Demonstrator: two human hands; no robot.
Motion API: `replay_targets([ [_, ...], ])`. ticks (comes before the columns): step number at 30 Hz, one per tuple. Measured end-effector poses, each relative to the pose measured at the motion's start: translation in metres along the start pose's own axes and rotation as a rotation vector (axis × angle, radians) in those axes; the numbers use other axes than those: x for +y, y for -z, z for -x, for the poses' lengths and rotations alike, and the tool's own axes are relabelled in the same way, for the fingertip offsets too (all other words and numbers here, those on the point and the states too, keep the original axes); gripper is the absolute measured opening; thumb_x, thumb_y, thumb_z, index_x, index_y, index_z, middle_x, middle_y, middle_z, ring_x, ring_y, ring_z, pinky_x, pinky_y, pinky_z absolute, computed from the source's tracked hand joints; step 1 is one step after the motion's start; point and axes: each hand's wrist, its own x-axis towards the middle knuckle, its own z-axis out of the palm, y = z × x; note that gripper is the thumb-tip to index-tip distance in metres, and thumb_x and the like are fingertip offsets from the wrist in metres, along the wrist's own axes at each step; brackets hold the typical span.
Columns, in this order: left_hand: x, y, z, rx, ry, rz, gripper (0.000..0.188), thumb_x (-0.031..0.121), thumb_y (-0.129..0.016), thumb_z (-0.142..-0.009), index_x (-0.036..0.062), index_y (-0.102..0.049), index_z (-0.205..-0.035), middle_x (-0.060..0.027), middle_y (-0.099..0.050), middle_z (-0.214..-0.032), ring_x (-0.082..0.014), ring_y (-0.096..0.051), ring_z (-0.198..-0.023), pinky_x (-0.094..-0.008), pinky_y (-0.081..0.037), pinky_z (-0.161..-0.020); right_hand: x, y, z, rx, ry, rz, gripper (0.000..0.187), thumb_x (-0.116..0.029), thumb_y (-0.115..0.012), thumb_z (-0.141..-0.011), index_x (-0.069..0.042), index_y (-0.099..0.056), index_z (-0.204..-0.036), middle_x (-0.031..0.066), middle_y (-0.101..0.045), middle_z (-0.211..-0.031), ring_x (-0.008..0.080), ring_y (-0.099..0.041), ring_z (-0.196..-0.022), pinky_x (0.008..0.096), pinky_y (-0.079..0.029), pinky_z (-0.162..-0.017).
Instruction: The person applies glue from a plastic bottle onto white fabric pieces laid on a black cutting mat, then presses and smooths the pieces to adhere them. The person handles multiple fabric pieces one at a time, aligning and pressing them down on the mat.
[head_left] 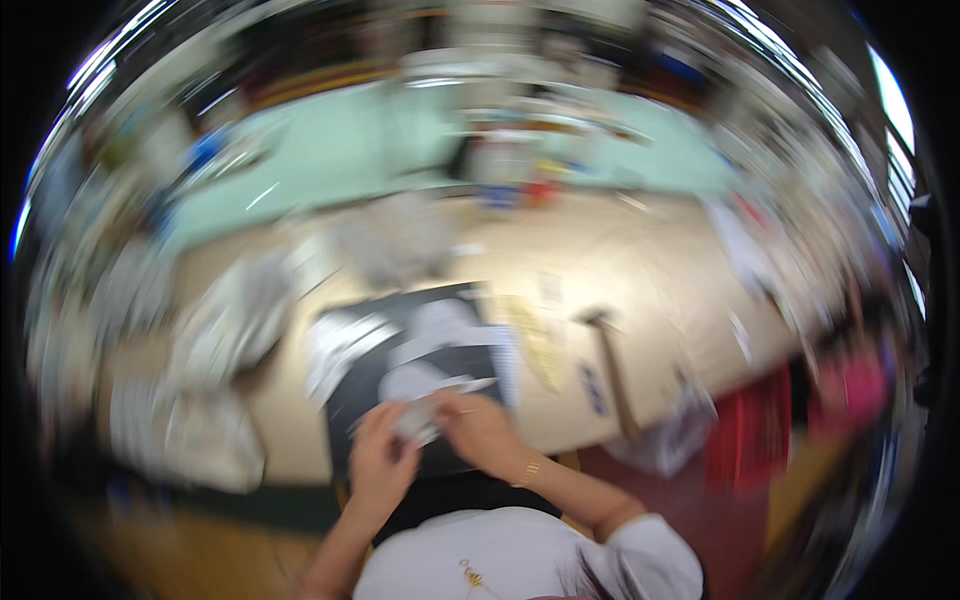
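In the head view, your left hand (380, 458) and right hand (480, 432) pinch a blurred pale piece (416, 422) above the dark mat (350, 392).

Both hands are up in front of the body, close together, fingers turned toward each other! The left hand (383, 455) shows curled fingers pointing up and away, thumb set apart on the inner side, its left forearm (343, 545) rising steeply from the lower edge. Over on the other side, the right hand (480, 432) slants inward, back uppermost, fingers bent leftward, while the right forearm (580, 496) angles out to a bent elbow. Blur softens the fingertips.
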Motion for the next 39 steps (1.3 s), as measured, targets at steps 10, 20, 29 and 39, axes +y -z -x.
replay_targets([
  [10,0.011,-0.037,-0.022,-0.035,-0.319,-0.100,0.061,-0.009,-0.062,-0.082,0.0007,-0.045,-0.140,-0.0151,-0.044,-0.137,-0.0139,-0.054,-0.071,-0.0249,-0.046,-0.064,-0.005,0.009,0.026,0.310,-0.136,-0.232,0.036,-0.013,-0.063,-0.088,-0.004,-0.051,-0.121,0.0143,-0.065,-0.088,0.0302,-0.066,-0.079,0.0384,-0.052,-0.072],
  [20,0.003,-0.055,-0.030,0.037,-0.444,-0.136,0.067,-0.007,-0.063,-0.082,0.0009,-0.040,-0.144,-0.0174,-0.040,-0.141,-0.0183,-0.056,-0.078,-0.0263,-0.047,-0.063,-0.001,0.022,0.015,0.283,-0.193,-0.241,0.035,-0.007,-0.065,-0.085,-0.004,-0.050,-0.117,0.0160,-0.065,-0.086,0.0319,-0.065,-0.077,0.0392,-0.051,-0.072],
  [29,0.012,-0.039,-0.030,-0.122,-0.220,0.118,0.079,-0.012,-0.060,-0.075,0.0014,-0.033,-0.148,-0.0167,-0.032,-0.147,-0.0138,-0.056,-0.071,-0.0237,-0.046,-0.064,0.007,0.017,0.019,0.350,-0.115,-0.081,0.023,-0.006,-0.063,-0.088,-0.004,-0.056,-0.109,0.0152,-0.064,-0.098,0.0341,-0.065,-0.087,0.0393,-0.052,-0.076],
  [39,-0.001,-0.025,-0.037,-0.360,-0.135,0.221,0.080,-0.013,-0.061,-0.071,0.0018,-0.037,-0.146,-0.0133,-0.035,-0.145,-0.0116,-0.057,-0.072,-0.0218,-0.048,-0.062,0.031,0.049,0.022,0.411,-0.078,0.211,0.013,-0.007,-0.064,-0.084,-0.004,-0.062,-0.097,0.0110,-0.062,-0.095,0.0314,-0.064,-0.084,0.0379,-0.052,-0.075],
])
